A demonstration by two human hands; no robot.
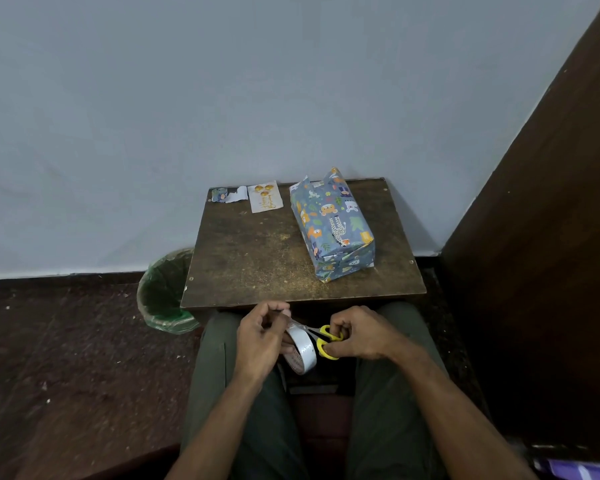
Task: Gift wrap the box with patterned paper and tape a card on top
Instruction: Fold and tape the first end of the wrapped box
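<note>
Worn brown wooden tabletop (257, 258) carries the box in blue animal-patterned paper (331, 226), far end unfolded, and a white card (265, 196). Left hand (257, 341) fingers grip a white tape roll (302, 351); right hand (361, 336) fingers grip yellow-handled scissors (328, 341). Risk: the cut strip may curl and stick to itself.

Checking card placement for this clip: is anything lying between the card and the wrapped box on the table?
Nothing visible does. The card lies at the table's far edge, just left of the wrapped box, with only bare tabletop between them. The box's top face carries nothing.

I see both forearms reaching toward twelve o'clock; my left hand (258, 341) and right hand (361, 336) have curled fingers, each gripping something.
</note>
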